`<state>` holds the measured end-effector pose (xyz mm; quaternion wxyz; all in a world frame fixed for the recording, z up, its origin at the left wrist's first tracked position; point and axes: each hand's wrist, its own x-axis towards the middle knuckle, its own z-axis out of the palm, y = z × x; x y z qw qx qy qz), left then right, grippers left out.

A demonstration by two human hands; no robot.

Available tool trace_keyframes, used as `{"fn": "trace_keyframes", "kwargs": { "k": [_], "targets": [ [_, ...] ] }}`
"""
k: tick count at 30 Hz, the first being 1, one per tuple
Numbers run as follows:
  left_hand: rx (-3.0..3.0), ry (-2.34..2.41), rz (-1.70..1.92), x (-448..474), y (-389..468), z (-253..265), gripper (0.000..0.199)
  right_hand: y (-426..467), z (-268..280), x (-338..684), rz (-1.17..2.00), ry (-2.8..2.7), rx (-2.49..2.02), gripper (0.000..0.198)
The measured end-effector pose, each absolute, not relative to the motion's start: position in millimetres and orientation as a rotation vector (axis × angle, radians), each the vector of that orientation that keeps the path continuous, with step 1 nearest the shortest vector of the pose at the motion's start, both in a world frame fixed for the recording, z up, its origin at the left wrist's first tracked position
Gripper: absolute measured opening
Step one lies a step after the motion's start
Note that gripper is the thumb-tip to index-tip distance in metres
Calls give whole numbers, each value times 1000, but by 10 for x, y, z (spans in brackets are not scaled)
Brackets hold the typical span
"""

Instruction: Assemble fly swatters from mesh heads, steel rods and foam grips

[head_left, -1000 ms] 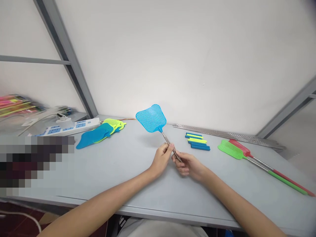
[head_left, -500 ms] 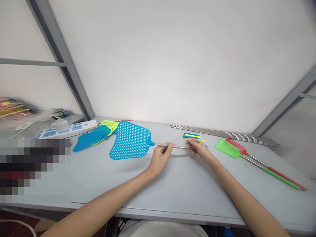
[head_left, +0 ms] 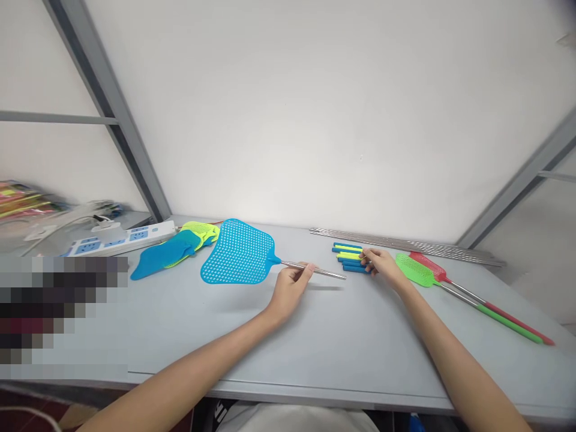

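Observation:
My left hand point(head_left: 291, 288) is closed around the thin metal rod point(head_left: 330, 275) of a fly swatter. Its blue perforated head point(head_left: 240, 255) points left, and the rod's bare end points right, above the table. My right hand point(head_left: 381, 267) is at the right ends of a small pile of blue and yellow handle grips point(head_left: 348, 257). Its fingers are bent around the end of a grip there; which one is partly hidden. A green fly swatter point(head_left: 416, 271) and a red fly swatter point(head_left: 429, 266) lie just right of that hand.
Loose blue swatter heads point(head_left: 164, 255) and yellow ones point(head_left: 198, 228) are piled at the left. Behind them lies a white power strip point(head_left: 121, 239). A bundle of metal rods point(head_left: 405, 245) runs along the wall. Grey frame posts point(head_left: 130, 150) stand at both sides.
My right hand has let go of the rod's end and moved right to the handle grips. The rod's free end has dipped a little; my left hand still holds it.

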<state>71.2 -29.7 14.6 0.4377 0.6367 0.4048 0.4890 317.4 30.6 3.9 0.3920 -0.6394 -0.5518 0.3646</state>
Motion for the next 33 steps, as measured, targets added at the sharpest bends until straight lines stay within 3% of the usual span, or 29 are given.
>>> {"fn": "trace_keyframes", "kwargs": {
  "k": [27, 33],
  "targets": [
    [1520, 1055, 1215, 699, -191, 9, 42, 53, 248, 3005, 1523, -1721, -1615, 53],
    [1535, 1085, 1210, 696, -194, 9, 40, 48, 226, 3002, 1637, -1816, -1610, 47]
  ]
}}
